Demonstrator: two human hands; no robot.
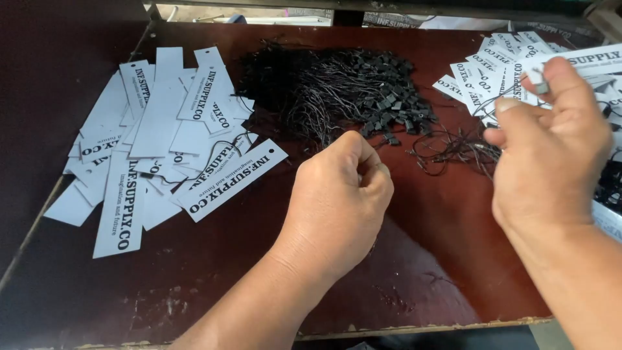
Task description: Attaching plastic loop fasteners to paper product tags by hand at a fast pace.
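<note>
My left hand [340, 194] hovers over the middle of the dark red board [214, 272], fingers curled into a loose fist just below a heap of black string fasteners [337, 91]; whether it pinches a string is hidden. My right hand [551, 152] is raised at the right, its thumb and fingers closed on a white paper hang tag [583, 61] with black print. A thin black string [453, 146] trails below that hand. A scattered pile of white hang tags [162, 136] lies at the left.
A second pile of white tags with strings [483, 74] lies at the back right. More black fasteners [609, 185] sit at the right edge. The board's worn front edge [414, 327] runs below my wrists.
</note>
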